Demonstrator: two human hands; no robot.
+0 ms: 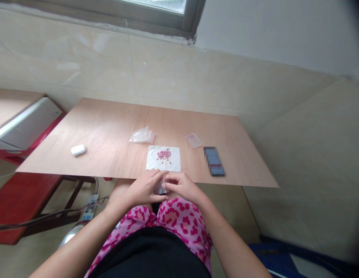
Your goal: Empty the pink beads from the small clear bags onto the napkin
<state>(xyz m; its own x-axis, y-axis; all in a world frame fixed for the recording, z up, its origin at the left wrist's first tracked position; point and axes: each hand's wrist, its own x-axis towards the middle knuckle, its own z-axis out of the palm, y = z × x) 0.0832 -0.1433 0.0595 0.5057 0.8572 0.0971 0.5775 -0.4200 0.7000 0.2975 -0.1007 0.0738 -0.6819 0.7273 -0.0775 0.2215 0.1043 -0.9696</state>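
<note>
Between my two hands, just off the table's front edge, is a small clear plastic bag. My left hand has its fingers and thumb around the bag's left side. From the right, my right hand pinches the bag's edge. Beyond my fingers a white paper napkin lies flat on the table, with a cluster of small pink-red beads on it. A stack of clear zip bags sits behind it to the left. Another small bag with some pink bits in it lies behind to the right.
A phone rests on the right of the wooden table. On its left lies a white earbud case. A red bench, a power strip and a cable are at lower left. A tiled wall stands behind.
</note>
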